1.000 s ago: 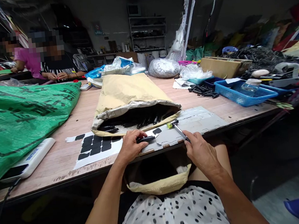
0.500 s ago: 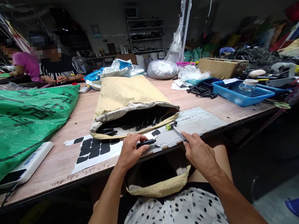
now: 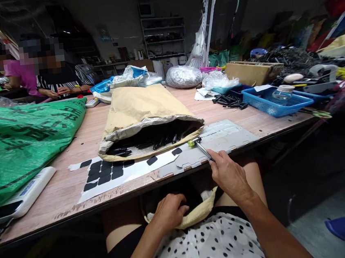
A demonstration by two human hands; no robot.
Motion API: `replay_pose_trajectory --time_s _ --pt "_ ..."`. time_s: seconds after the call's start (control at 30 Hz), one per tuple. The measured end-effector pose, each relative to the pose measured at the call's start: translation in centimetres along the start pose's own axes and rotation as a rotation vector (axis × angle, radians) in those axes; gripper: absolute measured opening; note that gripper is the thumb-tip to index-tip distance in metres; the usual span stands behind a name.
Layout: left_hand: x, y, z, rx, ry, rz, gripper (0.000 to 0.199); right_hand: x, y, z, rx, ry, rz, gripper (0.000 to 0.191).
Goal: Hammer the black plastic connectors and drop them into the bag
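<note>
My right hand [image 3: 230, 176] is closed round the handle of a small hammer [image 3: 204, 150]. Its yellow-green and black head rests over a grey cardboard sheet [image 3: 223, 140] at the table's front edge. My left hand [image 3: 172, 212] is down at the mouth of a yellow paper sack [image 3: 197, 216] on my lap. Its thumb and forefinger are apart, with nothing visible between them against the dark inside. To the left of the hammer lies a white backing sheet [image 3: 136, 169] with several black rounded stickers [image 3: 103, 172]. Behind it, an open yellow sack [image 3: 145, 103] contains black slender parts [image 3: 164, 139].
On the left stand a green woven sack [image 3: 31, 131] and a white device [image 3: 25, 195] with a cable. To the right are a blue basket [image 3: 276, 103], loose black parts [image 3: 229, 101] and a cardboard box [image 3: 248, 73]. Two people [image 3: 59, 81] sit at the far left.
My left hand has moved from above the table down to the lap sack; the black rod-like piece it held is out of sight. A black sticker now shows where that hand was.
</note>
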State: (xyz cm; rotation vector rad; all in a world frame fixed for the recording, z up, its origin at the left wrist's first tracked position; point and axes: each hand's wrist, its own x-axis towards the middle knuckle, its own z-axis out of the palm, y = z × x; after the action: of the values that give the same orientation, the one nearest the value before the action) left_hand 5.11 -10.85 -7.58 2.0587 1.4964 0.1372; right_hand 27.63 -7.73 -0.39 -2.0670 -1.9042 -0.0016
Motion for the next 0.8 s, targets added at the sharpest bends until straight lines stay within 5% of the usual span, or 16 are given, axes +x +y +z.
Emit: replay_pose_trajectory --time_s 0.1,0.23,0.37,0.43,0.6,0.7,0.8 --pt "-1.0 1.8 -2.4 -0.033 0.014 0.149 0.015 0.0 -0.1 -0.1 -0.002 0.004 0.003 0.042" --pt "-1.0 2.4 -8.7 -0.2 0.122 0.209 0.018 0.0 -0.1 -0.2 -0.006 0.006 -0.006 0.042" --pt "0.7 -2.0 -15.4 0.024 0.749 -0.059 0.02 0.0 -0.2 -0.3 -0.01 0.007 -0.002 0.041" --pt "1.6 -4.8 -17.8 0.188 0.878 -0.28 0.017 0.0 -0.1 -0.3 -0.011 0.001 0.003 0.041" --pt "2.7 -7.9 -20.1 0.254 0.628 -0.619 0.031 0.1 -0.1 -0.3 -0.005 -0.003 0.009 0.042" --pt "2.6 -7.2 -20.0 0.342 0.605 -0.608 0.027 0.1 -0.1 -0.3 -0.002 -0.005 0.001 0.043" --pt "2.2 -5.1 -19.0 0.45 0.709 -0.439 0.029 0.1 -0.1 -0.3 0.009 -0.002 -0.011 0.044"
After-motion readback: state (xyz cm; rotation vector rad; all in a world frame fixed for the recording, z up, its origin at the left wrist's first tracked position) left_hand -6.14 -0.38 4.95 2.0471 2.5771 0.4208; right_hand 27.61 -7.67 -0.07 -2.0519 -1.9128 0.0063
